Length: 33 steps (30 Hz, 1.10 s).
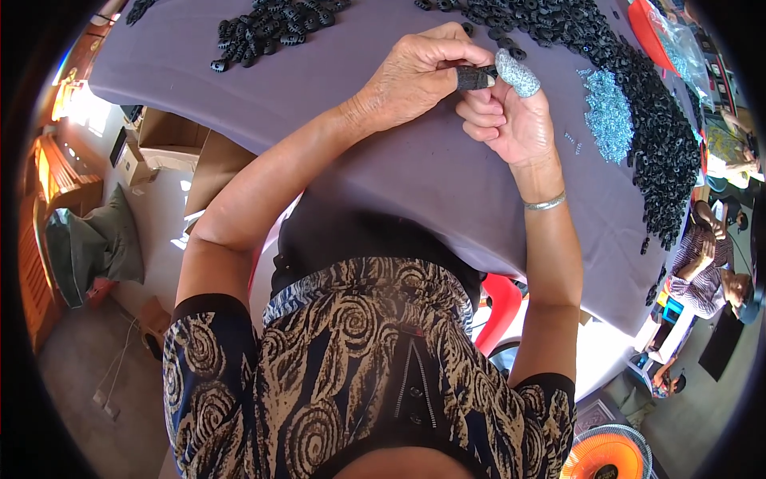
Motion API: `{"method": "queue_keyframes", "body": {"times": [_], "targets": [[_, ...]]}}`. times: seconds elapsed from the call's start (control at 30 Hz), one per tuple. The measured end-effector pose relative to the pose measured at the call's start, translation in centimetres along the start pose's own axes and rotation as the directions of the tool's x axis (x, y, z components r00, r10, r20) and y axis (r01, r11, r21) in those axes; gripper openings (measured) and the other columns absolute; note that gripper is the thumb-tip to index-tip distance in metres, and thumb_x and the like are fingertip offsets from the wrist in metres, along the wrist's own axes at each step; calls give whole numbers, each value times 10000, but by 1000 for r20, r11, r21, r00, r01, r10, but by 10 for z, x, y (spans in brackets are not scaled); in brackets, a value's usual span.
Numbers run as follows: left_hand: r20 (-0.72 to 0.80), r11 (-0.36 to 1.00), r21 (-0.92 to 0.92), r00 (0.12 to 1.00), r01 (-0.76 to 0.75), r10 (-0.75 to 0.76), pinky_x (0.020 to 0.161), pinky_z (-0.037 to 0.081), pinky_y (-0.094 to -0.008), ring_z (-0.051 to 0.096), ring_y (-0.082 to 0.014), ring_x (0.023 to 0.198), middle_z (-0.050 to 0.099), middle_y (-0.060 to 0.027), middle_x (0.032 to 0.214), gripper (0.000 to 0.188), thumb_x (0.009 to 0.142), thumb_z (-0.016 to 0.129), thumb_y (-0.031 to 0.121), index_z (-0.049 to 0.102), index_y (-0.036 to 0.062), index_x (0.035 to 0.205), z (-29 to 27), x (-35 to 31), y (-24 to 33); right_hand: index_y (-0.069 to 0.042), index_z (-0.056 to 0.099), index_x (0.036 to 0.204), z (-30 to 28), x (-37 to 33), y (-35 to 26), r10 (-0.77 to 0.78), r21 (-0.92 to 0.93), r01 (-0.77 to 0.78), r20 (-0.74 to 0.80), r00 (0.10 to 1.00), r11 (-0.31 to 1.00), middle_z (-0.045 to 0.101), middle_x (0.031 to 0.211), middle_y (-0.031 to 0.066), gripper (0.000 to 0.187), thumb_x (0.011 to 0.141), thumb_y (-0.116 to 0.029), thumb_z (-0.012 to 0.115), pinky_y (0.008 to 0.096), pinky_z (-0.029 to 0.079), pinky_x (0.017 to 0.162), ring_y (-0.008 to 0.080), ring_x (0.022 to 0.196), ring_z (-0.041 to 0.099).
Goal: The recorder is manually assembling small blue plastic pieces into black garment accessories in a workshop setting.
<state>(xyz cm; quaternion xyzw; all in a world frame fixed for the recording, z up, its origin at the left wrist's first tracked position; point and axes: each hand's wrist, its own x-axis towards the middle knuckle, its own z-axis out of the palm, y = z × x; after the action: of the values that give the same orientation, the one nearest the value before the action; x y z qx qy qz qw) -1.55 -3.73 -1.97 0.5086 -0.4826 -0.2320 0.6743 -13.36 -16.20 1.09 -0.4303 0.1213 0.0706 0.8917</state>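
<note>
Over the purple-grey tablecloth, my two hands meet at the far middle. My left hand pinches with its thumb, wrapped in dark tape, against the curled forefinger. A small black plastic part, like a cord lock piece, sits at the fingertips, mostly hidden. Facing it is my right hand, its thumb in a speckled grey cover pressing close to the same part and its other fingers curled in. Right of it lies a heap of tiny silvery-blue springs, beside a long heap of black plastic parts.
Another group of black cord-lock pieces lies at the far left. A red basin with a clear bag stands far right. People sit beyond the right edge. An orange fan is at lower right, cardboard boxes at left.
</note>
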Motion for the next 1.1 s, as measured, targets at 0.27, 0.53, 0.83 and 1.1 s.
{"method": "queue_keyframes", "body": {"times": [0.27, 0.53, 0.83, 1.1], "targets": [[-42, 999, -35, 999, -27, 26, 706, 431, -226, 531, -101, 769, 554, -11, 830, 244, 815, 512, -86, 671, 15, 970, 5, 2, 5, -117, 427, 665, 3, 2, 5, -30, 104, 36, -61, 998, 994, 224, 525, -85, 392, 876, -436, 509, 194, 162, 374, 39, 421, 177], [-59, 1000, -7, 998, 2, -3, 644, 408, -219, 486, -88, 707, 570, -5, 826, 290, 790, 474, -94, 659, 10, 987, 5, 6, -9, -123, 432, 663, 7, 2, 6, -29, 150, 51, -139, 990, 987, 231, 522, -85, 373, 866, -423, 525, 199, 144, 376, 35, 421, 183], [-2, 996, 87, 1000, 3, -3, 651, 384, -229, 488, -89, 712, 498, -6, 743, 24, 820, 627, 0, 628, 12, 799, 3, 9, 8, -113, 439, 749, -2, 0, 7, -46, 99, 63, -160, 986, 993, 281, 573, -55, 325, 860, -403, 533, 198, 184, 379, 55, 443, 206], [65, 978, 197, 997, -63, 52, 676, 409, -234, 510, -94, 744, 507, -18, 752, 80, 825, 567, -29, 637, 9, 825, 5, 11, 30, -66, 558, 761, -11, 3, 3, 28, 535, -130, 194, 981, 835, 517, 594, -23, 192, 834, -234, 616, 287, 426, 462, 164, 491, 496]]}}
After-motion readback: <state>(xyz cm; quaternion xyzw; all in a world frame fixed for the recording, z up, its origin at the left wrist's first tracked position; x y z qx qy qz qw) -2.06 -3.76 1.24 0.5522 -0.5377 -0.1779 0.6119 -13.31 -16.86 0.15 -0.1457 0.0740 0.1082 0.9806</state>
